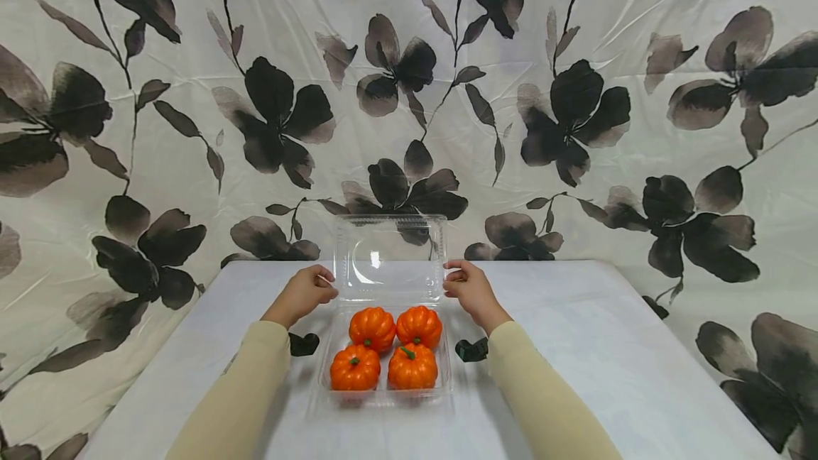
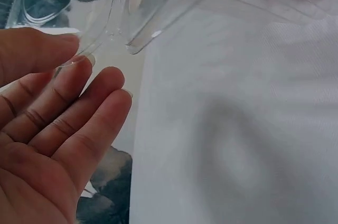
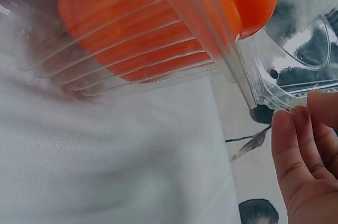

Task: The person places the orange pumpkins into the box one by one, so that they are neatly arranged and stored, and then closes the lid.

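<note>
A clear plastic clamshell container stands on the table with its lid raised upright at the back. In its base sit several orange toy pumpkins with green stems, in two rows. My left hand pinches the lid's left edge between thumb and fingertips, the other fingers spread loosely in the left wrist view. On the opposite side my right hand pinches the lid's right edge in the same way. Through the ribbed side wall of the base, orange pumpkin shows in the right wrist view.
A white-covered table carries the container. Right behind its far edge hangs a white cloth with dark flowers. Black wrist-camera pieces sit at the inner side of each wrist, beside the base.
</note>
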The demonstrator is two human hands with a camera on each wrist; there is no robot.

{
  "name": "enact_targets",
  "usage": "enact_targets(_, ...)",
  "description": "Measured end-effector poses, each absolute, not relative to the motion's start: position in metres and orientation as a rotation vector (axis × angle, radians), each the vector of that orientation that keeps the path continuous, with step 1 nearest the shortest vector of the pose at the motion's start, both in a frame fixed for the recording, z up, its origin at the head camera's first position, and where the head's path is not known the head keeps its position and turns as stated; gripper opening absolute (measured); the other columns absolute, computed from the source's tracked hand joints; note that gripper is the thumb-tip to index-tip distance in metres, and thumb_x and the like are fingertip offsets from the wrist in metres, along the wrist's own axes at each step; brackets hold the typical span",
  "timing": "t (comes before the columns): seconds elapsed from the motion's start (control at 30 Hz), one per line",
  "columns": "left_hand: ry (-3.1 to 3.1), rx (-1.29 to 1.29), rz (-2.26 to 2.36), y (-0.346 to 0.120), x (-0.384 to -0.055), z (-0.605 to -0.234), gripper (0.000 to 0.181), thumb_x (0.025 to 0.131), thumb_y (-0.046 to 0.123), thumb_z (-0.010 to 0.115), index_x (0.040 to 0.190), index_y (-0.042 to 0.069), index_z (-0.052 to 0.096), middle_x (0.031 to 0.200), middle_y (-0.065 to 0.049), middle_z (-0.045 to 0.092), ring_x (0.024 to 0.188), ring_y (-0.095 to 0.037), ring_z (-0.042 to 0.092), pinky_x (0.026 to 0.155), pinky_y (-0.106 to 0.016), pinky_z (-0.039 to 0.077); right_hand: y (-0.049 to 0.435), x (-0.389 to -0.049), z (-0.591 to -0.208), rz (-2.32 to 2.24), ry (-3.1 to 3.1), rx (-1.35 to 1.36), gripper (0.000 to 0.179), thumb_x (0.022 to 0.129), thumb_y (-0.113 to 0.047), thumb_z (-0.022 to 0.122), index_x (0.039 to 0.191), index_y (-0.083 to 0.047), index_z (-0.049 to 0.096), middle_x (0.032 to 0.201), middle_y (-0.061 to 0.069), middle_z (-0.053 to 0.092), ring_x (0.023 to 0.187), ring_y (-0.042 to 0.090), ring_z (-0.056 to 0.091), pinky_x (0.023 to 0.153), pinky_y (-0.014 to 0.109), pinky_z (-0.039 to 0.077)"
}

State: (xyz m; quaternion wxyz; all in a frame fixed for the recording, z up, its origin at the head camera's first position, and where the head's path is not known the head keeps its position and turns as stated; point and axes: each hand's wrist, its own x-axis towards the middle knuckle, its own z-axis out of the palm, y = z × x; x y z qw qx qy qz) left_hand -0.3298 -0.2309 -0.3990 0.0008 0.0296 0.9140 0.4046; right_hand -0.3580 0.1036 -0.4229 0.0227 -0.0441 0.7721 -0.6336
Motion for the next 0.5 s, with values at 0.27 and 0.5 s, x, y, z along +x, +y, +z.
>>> enact_targets(0.27, 2.822, 0.122, 1.439, -0.227, -0.333, -0.393, 0.040, 0.092, 0.007, 0.058, 0.128, -0.006, 0.049, 0.106, -0.022, 0.066, 0.082, -0.019, 0.067, 0.081, -0.036, 0.059, 0.105, -0.355, -0.424, -1.939, 2.431, -0.152, 0.038, 0.090, 0.001, 0.061, 0.127, -0.007, 0.057, 0.104, 0.017, 0.061, 0.090, 0.027, 0.064, 0.086, 0.039, 0.058)
enact_targets(0.5, 2.838, 0.118, 1.487, -0.224, -0.334, -0.383, 0.040, 0.093, 0.006, 0.055, 0.131, -0.004, 0.049, 0.109, -0.023, 0.063, 0.086, -0.020, 0.067, 0.082, -0.036, 0.059, 0.105, -0.354, -0.426, -1.928, 2.460, -0.177, 0.038, 0.089, 0.002, 0.063, 0.125, -0.008, 0.058, 0.100, 0.015, 0.062, 0.085, 0.022, 0.065, 0.084, 0.037, 0.059)
